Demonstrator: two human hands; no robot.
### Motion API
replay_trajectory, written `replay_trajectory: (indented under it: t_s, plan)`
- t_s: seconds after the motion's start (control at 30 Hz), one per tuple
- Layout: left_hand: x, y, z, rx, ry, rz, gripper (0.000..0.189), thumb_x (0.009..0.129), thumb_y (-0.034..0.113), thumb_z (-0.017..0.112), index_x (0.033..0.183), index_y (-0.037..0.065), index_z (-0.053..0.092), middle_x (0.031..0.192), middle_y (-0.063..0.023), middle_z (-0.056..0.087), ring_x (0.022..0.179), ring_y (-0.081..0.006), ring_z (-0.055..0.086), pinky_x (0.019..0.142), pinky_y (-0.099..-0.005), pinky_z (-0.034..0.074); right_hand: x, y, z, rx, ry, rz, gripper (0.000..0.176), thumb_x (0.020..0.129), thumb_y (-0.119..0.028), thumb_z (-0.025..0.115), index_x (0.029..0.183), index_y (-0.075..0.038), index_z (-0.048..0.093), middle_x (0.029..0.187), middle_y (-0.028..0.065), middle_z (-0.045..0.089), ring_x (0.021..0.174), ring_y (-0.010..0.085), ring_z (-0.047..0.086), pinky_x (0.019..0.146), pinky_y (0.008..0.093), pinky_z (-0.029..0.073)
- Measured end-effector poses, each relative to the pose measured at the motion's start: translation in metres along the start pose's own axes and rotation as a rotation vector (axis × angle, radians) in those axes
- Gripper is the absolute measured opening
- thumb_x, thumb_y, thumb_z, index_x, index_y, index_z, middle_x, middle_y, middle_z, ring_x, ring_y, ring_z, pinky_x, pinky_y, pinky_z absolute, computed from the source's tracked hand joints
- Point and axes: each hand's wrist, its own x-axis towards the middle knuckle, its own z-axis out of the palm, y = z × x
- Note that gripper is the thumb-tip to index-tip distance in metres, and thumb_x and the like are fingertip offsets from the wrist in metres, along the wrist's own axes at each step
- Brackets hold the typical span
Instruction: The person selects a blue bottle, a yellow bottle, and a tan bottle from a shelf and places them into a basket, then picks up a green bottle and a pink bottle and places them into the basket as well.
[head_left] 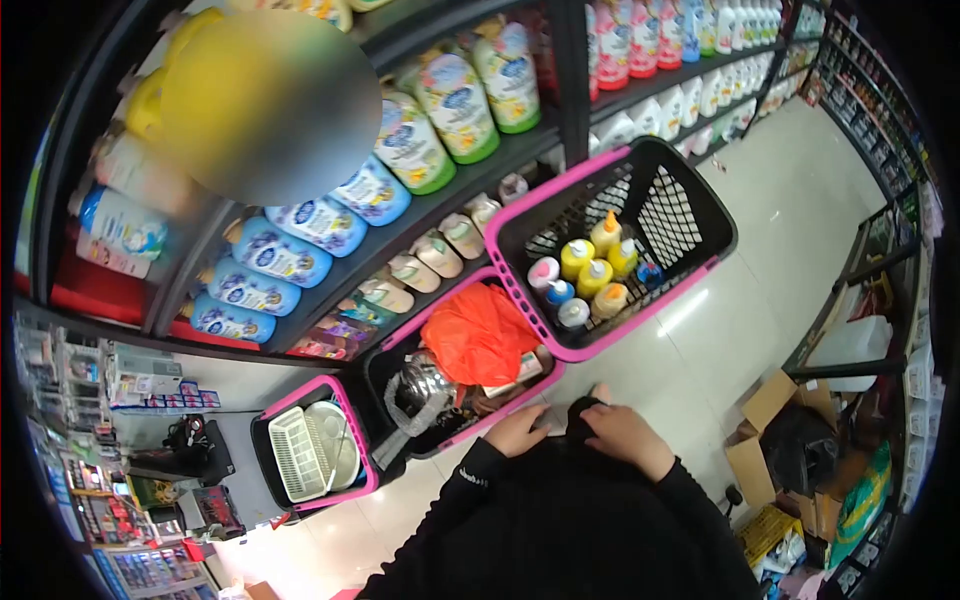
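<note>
My left hand rests against my dark clothing with its fingers apart, holding nothing that I can see. Beside it, my right hand lies over black fabric, fingers stretched out and partly hidden. Just ahead of them stands a black basket with a pink rim, holding an orange-red plastic bag and a shiny metal item wrapped in clear plastic. A larger pink-rimmed basket farther up contains several pump bottles, mostly yellow. Neither hand touches a basket.
To the left, another pink-rimmed basket holds a cream plastic rack. Shelves of bottles run along the far side. An opened cardboard box with a black bag sits on the right. A blurred patch covers part of the upper left.
</note>
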Motion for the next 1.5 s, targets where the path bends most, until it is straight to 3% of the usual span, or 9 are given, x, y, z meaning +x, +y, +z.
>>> replay_trajectory:
  t_s: [0.13, 0.23, 0.5, 0.67, 0.8, 1.1, 1.17, 1.4, 1.5]
  plan:
    - [0.028, 0.039, 0.017, 0.015, -0.018, 0.014, 0.043, 0.080, 0.026, 0.051, 0.115, 0.002, 0.044, 0.108, -0.0193, 0.051, 0.100, -0.0325, 0.050, 0.084, -0.0360, 0.040, -0.030, 0.040, -0.011, -0.094, 0.121, 0.076, 0.034, 0.068, -0.021, 0.065, 0.095, -0.006, 0.051, 0.089, 0.0088, 0.055, 0.086, 0.0262, 0.055, 0.073, 0.0370, 0.045]
    - [0.037, 0.055, 0.021, -0.038, -0.018, -0.032, 0.044, 0.080, 0.026, 0.051, 0.117, 0.004, 0.042, 0.109, -0.0188, 0.051, 0.101, -0.0321, 0.049, 0.085, -0.0361, 0.040, -0.036, 0.059, -0.017, -0.042, 0.034, 0.072, 0.037, 0.068, -0.020, 0.064, 0.099, -0.005, 0.050, 0.094, 0.0102, 0.055, 0.089, 0.0275, 0.055, 0.076, 0.0374, 0.044]
    - [0.050, 0.050, 0.024, 0.025, -0.010, -0.093, 0.044, 0.081, 0.030, 0.051, 0.115, 0.003, 0.044, 0.106, -0.0190, 0.053, 0.099, -0.0310, 0.051, 0.083, -0.0362, 0.042, -0.016, 0.056, -0.026, 0.027, -0.065, 0.035, 0.040, 0.069, -0.018, 0.064, 0.103, -0.003, 0.050, 0.099, 0.0111, 0.054, 0.092, 0.0288, 0.053, 0.079, 0.0368, 0.043]
    - [0.074, 0.049, 0.011, 0.053, -0.011, -0.028, 0.045, 0.081, 0.027, 0.052, 0.117, 0.003, 0.043, 0.110, -0.0188, 0.051, 0.093, -0.0290, 0.055, 0.080, -0.0339, 0.044, -0.003, 0.055, -0.046, -0.053, 0.037, -0.023, 0.036, 0.068, -0.020, 0.065, 0.098, -0.005, 0.050, 0.093, 0.0093, 0.054, 0.090, 0.0259, 0.054, 0.077, 0.0372, 0.044]
    - [0.078, 0.063, -0.021, 0.115, -0.012, -0.028, 0.045, 0.082, 0.027, 0.051, 0.118, 0.002, 0.041, 0.111, -0.0196, 0.050, 0.103, -0.0321, 0.049, 0.087, -0.0354, 0.039, 0.014, 0.055, -0.063, -0.116, 0.049, -0.038, 0.036, 0.069, -0.020, 0.065, 0.098, -0.005, 0.050, 0.095, 0.0099, 0.054, 0.092, 0.0261, 0.053, 0.078, 0.0376, 0.043]
    - [0.073, 0.012, -0.038, -0.024, 0.108, -0.049, 0.045, 0.081, 0.024, 0.052, 0.118, 0.000, 0.042, 0.113, -0.0201, 0.049, 0.105, -0.0308, 0.048, 0.088, -0.0339, 0.039, 0.067, 0.035, -0.076, -0.161, -0.026, -0.110, 0.038, 0.068, -0.019, 0.065, 0.100, -0.004, 0.051, 0.097, 0.0106, 0.055, 0.093, 0.0264, 0.053, 0.079, 0.0374, 0.043]
    - [0.072, 0.007, -0.041, -0.016, 0.140, -0.027, 0.046, 0.081, 0.025, 0.053, 0.117, 0.000, 0.042, 0.112, -0.0203, 0.049, 0.104, -0.0310, 0.049, 0.087, -0.0342, 0.039, 0.075, 0.030, -0.076, -0.146, -0.073, -0.132, 0.044, 0.069, -0.018, 0.064, 0.107, -0.002, 0.048, 0.105, 0.0117, 0.053, 0.097, 0.0289, 0.052, 0.082, 0.0371, 0.042]
    - [0.080, 0.002, -0.047, -0.037, 0.210, 0.005, 0.045, 0.080, 0.024, 0.054, 0.116, -0.001, 0.043, 0.109, -0.0209, 0.050, 0.101, -0.0322, 0.050, 0.085, -0.0342, 0.040, 0.093, 0.033, -0.083, -0.162, -0.075, -0.201, 0.037, 0.069, -0.020, 0.064, 0.099, -0.004, 0.051, 0.095, 0.0117, 0.055, 0.088, 0.0280, 0.055, 0.076, 0.0373, 0.044]
    - [0.090, -0.004, -0.041, -0.020, 0.275, -0.002, 0.046, 0.078, 0.027, 0.054, 0.114, 0.001, 0.044, 0.099, -0.0200, 0.054, 0.093, -0.0329, 0.053, 0.079, -0.0373, 0.043, 0.097, 0.041, -0.096, -0.187, -0.138, -0.172, 0.040, 0.068, -0.020, 0.064, 0.101, -0.003, 0.050, 0.099, 0.0133, 0.054, 0.092, 0.0303, 0.053, 0.076, 0.0383, 0.044]
